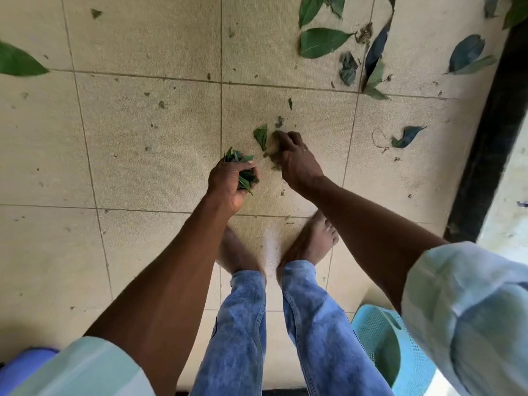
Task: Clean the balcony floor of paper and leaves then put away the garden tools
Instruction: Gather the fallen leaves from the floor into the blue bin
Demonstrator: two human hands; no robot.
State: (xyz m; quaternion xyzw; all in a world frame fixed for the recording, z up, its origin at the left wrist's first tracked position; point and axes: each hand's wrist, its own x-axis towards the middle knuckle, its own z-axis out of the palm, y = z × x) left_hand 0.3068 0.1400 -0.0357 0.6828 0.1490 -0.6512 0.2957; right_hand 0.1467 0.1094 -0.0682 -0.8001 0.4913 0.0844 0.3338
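Green leaf scraps [261,135] lie on the tiles [143,167] just beyond my feet, light and limp, best pinched at an edge or swept into a heap. My left hand [228,184] is curled tight around a bunch of leaves [243,172]. My right hand [294,155] has its fingers bunched on scraps at the floor.

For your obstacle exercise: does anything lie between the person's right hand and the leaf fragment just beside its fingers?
Nothing visible does. The right hand is down at the tiled floor, with the leaf fragment right beside its fingers.
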